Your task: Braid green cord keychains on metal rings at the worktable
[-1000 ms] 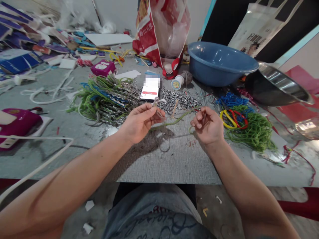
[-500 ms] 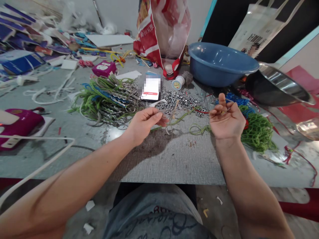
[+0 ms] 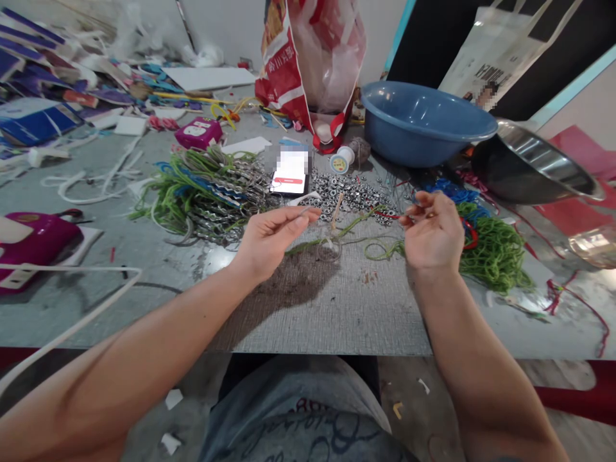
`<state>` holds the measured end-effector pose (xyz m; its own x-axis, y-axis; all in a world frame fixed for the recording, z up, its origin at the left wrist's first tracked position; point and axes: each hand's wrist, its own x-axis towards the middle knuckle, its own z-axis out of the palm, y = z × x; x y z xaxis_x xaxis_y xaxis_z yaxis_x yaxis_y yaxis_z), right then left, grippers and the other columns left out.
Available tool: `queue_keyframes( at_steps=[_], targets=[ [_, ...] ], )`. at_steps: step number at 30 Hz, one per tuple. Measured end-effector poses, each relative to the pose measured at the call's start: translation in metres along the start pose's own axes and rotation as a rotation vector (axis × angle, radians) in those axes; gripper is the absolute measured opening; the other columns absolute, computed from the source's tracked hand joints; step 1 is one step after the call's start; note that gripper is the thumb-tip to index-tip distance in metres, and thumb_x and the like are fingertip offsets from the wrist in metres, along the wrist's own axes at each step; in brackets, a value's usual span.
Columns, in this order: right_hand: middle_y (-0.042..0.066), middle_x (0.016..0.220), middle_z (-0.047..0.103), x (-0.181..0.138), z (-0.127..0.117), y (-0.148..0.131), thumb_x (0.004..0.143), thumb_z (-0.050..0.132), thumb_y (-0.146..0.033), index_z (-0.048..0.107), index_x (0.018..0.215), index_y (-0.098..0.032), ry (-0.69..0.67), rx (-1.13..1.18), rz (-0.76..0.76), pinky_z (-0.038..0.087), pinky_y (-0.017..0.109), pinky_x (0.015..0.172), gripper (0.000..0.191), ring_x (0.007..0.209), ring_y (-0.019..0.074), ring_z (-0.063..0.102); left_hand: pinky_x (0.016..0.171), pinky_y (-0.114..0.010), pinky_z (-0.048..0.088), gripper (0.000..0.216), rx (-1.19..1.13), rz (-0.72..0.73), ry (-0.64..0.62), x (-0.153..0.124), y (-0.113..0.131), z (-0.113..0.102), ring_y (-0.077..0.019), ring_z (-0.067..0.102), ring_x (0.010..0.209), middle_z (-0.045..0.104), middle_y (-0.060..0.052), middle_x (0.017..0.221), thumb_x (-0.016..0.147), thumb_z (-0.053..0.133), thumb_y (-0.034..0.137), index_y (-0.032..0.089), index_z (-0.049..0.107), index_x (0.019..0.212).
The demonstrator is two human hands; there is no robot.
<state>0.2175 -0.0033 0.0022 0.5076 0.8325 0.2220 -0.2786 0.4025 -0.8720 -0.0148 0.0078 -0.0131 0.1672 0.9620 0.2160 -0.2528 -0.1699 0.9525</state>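
Note:
My left hand pinches the end of a green cord just above the grey table. A metal ring hangs from that cord below my fingers. My right hand is raised to the right, fingers curled around the cord's other stretch, which loops on the table at its left. A heap of small metal nuts lies just behind both hands. To the right is a pile of green cords with red and yellow loops partly hidden by my right hand.
A bundle of finished rings on green cords lies left of centre. A phone, a thread spool, a blue basin, a steel bowl and a red bag stand behind. A magenta box sits at the left.
My right hand rose from near the table, opened palm-up, then closed again on the cord. The left hand stayed put, and the ring now dangles below it.

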Motion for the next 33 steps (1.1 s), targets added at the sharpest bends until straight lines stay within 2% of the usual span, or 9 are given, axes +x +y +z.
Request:
queue_keyframes(
  at_steps=[3,5,8,10,13,18,22,28,33],
  targets=[
    [-0.008,0.054,0.049,-0.013,0.010,0.004,0.064,0.071,-0.031,0.060,0.066,-0.022,-0.115,-0.022,0.193,0.037,0.018,0.043,0.014,0.045,0.0048,0.043,0.086,-0.032,0.047,0.008,-0.002,-0.015,-0.082,-0.004,0.004,0.002,-0.0172,0.063,0.086,0.072,-0.003,0.088,0.074,0.067,0.024,0.023,0.074,0.078],
    [-0.009,0.048,0.046,-0.024,0.017,0.008,0.063,0.073,-0.031,0.063,0.069,-0.021,-0.196,-0.021,0.333,0.035,0.017,0.040,0.015,0.041,0.0041,0.039,0.078,-0.031,0.049,0.010,0.015,-0.065,-0.163,-0.006,0.006,0.004,-0.0167,0.063,0.079,0.072,-0.003,0.083,0.074,0.067,0.027,0.022,0.075,0.077],
    [-0.006,0.059,0.060,-0.036,0.025,0.013,0.063,0.074,-0.028,0.063,0.071,-0.021,-0.287,-0.003,0.409,0.041,0.017,0.044,0.015,0.045,0.0041,0.047,0.068,-0.026,0.049,0.009,0.056,-0.204,-0.271,-0.008,0.006,0.008,-0.0137,0.061,0.067,0.072,-0.004,0.074,0.072,0.068,0.026,0.021,0.075,0.075],
    [-0.004,0.071,0.068,-0.041,0.027,0.016,0.062,0.074,-0.026,0.063,0.072,-0.022,-0.324,0.000,0.410,0.045,0.019,0.050,0.015,0.050,0.0050,0.053,0.063,-0.025,0.047,0.008,0.060,-0.295,-0.317,-0.008,0.004,0.011,-0.0118,0.058,0.061,0.070,-0.003,0.068,0.070,0.070,0.025,0.020,0.075,0.072],
    [-0.003,0.079,0.070,-0.046,0.029,0.020,0.062,0.074,-0.024,0.064,0.069,-0.022,-0.356,-0.013,0.389,0.049,0.022,0.057,0.012,0.056,0.0064,0.057,0.060,-0.023,0.046,0.009,0.010,-0.370,-0.344,-0.008,-0.001,0.014,-0.0114,0.057,0.060,0.070,-0.003,0.066,0.070,0.070,0.028,0.020,0.074,0.070],
    [-0.002,0.096,0.067,-0.055,0.031,0.026,0.061,0.076,-0.020,0.067,0.063,-0.024,-0.462,-0.040,0.316,0.051,0.025,0.065,0.010,0.087,0.0126,0.061,0.060,-0.023,0.044,0.016,-0.069,-0.407,-0.349,-0.008,-0.005,0.014,-0.0110,0.057,0.059,0.068,-0.003,0.066,0.072,0.069,0.033,0.017,0.074,0.069],
    [0.000,0.099,0.065,-0.058,0.031,0.027,0.062,0.077,-0.025,0.069,0.065,-0.027,-0.517,-0.095,0.305,0.050,0.027,0.064,0.008,0.089,0.0144,0.060,0.059,-0.023,0.044,0.016,-0.137,-0.412,-0.334,-0.008,-0.005,0.013,-0.0110,0.056,0.058,0.067,-0.003,0.065,0.071,0.071,0.033,0.018,0.073,0.068],
    [-0.001,0.091,0.065,-0.058,0.033,0.025,0.063,0.077,-0.025,0.069,0.062,-0.029,-0.549,-0.107,0.229,0.050,0.033,0.080,0.009,0.095,0.0144,0.057,0.058,-0.022,0.043,0.018,-0.174,-0.410,-0.332,-0.009,-0.003,0.014,-0.0104,0.056,0.057,0.064,-0.001,0.058,0.068,0.073,0.036,0.018,0.073,0.065],
    [-0.001,0.092,0.066,-0.060,0.032,0.027,0.065,0.076,-0.022,0.071,0.065,-0.031,-0.543,-0.110,0.179,0.050,0.034,0.083,0.011,0.098,0.0154,0.057,0.056,-0.022,0.044,0.019,-0.200,-0.420,-0.342,-0.009,-0.003,0.015,-0.0108,0.055,0.056,0.064,-0.001,0.057,0.065,0.076,0.037,0.018,0.073,0.064]
  ],
)
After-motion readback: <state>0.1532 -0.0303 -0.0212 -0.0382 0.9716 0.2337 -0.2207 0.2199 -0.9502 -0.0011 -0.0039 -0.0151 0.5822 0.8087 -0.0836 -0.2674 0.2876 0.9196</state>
